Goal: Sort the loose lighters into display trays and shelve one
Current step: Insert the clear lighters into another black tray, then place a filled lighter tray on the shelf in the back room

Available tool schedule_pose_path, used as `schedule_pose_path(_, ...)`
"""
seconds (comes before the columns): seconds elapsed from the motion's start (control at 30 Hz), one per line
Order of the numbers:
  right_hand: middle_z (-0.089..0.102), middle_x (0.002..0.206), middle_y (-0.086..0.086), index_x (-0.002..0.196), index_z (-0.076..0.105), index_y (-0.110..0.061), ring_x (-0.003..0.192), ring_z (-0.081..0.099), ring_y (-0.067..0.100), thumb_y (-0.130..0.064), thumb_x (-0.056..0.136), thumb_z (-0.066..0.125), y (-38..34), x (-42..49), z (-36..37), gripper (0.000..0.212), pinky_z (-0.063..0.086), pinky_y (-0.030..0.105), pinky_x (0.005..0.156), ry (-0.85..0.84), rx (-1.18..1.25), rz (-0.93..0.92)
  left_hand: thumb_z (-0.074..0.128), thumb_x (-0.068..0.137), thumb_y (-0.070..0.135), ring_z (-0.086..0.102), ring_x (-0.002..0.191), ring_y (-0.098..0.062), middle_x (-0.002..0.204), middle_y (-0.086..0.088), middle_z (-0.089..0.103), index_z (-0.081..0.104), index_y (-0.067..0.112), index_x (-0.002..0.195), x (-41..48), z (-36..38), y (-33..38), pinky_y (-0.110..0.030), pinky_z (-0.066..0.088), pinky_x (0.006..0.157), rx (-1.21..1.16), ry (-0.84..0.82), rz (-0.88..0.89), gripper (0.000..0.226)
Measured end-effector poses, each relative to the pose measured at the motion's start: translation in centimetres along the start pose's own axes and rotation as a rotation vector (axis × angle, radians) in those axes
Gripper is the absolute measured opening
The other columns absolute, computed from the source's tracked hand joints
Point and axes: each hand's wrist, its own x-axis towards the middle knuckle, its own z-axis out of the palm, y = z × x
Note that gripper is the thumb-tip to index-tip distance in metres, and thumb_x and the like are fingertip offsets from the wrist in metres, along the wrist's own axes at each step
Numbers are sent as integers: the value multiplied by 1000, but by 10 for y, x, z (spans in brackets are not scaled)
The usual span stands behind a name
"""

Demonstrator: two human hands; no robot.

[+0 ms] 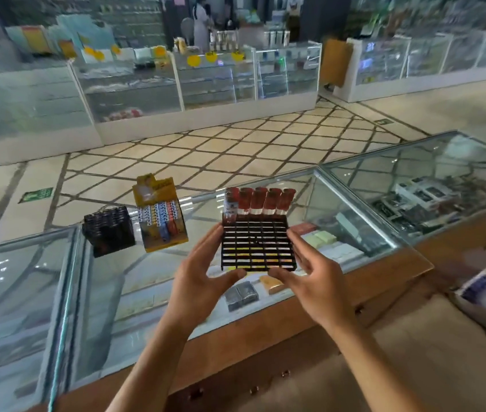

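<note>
Head view: what are the person's fingers doing?

— Both hands grasp the black grid display tray (256, 248). The left hand (200, 281) has its fingers laid along the tray's left edge and its thumb hooked at the near left corner. The right hand (316, 281) mirrors it, with the forefinger on the right edge, the thumb at the near edge and the other fingers splayed outward.

— And the lighters?

— Five red lighters (261, 202) stand upright in the tray's row farthest from the thumbs, just beyond the fingertips. The slots between the two palms look unfilled.

— Is the tray resting on something?

— It is over the glass counter (146, 292), but whether it touches the glass cannot be told.

— Anything else nearby?

— Past the left hand's fingers, well apart from them, a yellow box (158, 224) of patterned lighters stands on the glass, with a black block (108, 230) just beside it, farther left.
</note>
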Motion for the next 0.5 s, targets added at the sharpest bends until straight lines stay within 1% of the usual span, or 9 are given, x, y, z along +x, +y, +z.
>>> schedule_pose_path(0.07, 50, 144, -25, 147, 39, -33, 132, 52, -1, -33, 79, 82, -6, -6, -6, 81, 47, 25, 108, 36, 37, 17, 84, 79, 15, 41, 144, 0, 155, 18, 47, 41, 32, 155, 1, 3, 9, -41, 41, 118, -32, -28, 7, 88)
schedule_pose_path(0.13, 51, 147, -24, 147, 42, -34, 136, 51, 5, -36, 79, 83, -9, -14, -14, 80, 47, 35, 110, 84, 72, 29, 83, 79, 20, 39, 145, 0, 156, 19, 45, 40, 36, 154, 4, 8, 18, -44, 41, 118, -57, -53, 40, 88)
schedule_pose_path(0.23, 49, 152, -17, 149, 46, -26, 140, 48, 11, -41, 78, 84, -9, -23, -27, 82, 46, 44, 112, 154, 107, 55, 81, 78, 26, 42, 144, -2, 154, 20, 48, 41, 47, 149, 9, 19, 29, -46, 42, 117, -96, -78, 108, 84)
schedule_pose_path(0.27, 49, 152, -15, 149, 46, -26, 141, 47, 11, -43, 77, 84, -8, -27, -33, 83, 46, 42, 112, 173, 116, 66, 80, 78, 27, 44, 143, -3, 152, 22, 49, 41, 54, 146, 11, 24, 33, -46, 43, 116, -94, -94, 135, 83)
schedule_pose_path(0.33, 51, 149, -21, 145, 46, -37, 138, 49, 5, -43, 75, 83, -8, -32, -47, 79, 45, 28, 111, 198, 133, 95, 79, 78, 33, 45, 142, -3, 150, 25, 49, 40, 64, 141, 17, 37, 40, -47, 43, 115, -92, -139, 157, 81)
schedule_pose_path(0.37, 51, 148, -22, 142, 44, -40, 137, 49, 2, -40, 76, 83, -6, -35, -54, 77, 44, 23, 109, 211, 144, 110, 78, 77, 37, 45, 142, -3, 151, 24, 49, 40, 63, 142, 21, 45, 44, -47, 44, 115, -100, -164, 161, 80)
schedule_pose_path(0.4, 50, 150, -19, 142, 43, -40, 137, 49, 2, -34, 77, 83, -3, -38, -63, 76, 44, 20, 108, 220, 161, 126, 78, 77, 38, 45, 142, -4, 152, 22, 49, 40, 59, 144, 24, 54, 47, -47, 43, 116, -116, -191, 166, 79)
schedule_pose_path(0.47, 50, 150, -12, 142, 42, -37, 136, 50, 1, -20, 80, 81, 5, -42, -81, 76, 43, 15, 105, 263, 191, 148, 78, 78, 35, 44, 143, -4, 153, 20, 49, 41, 51, 146, 32, 74, 58, -44, 43, 116, -138, -245, 189, 79)
schedule_pose_path(0.5, 51, 148, -13, 141, 42, -37, 134, 51, 0, -16, 80, 80, 7, -43, -91, 75, 43, 13, 103, 287, 204, 155, 79, 79, 33, 44, 143, -4, 152, 21, 49, 42, 52, 145, 37, 84, 64, -41, 42, 116, -150, -268, 201, 79)
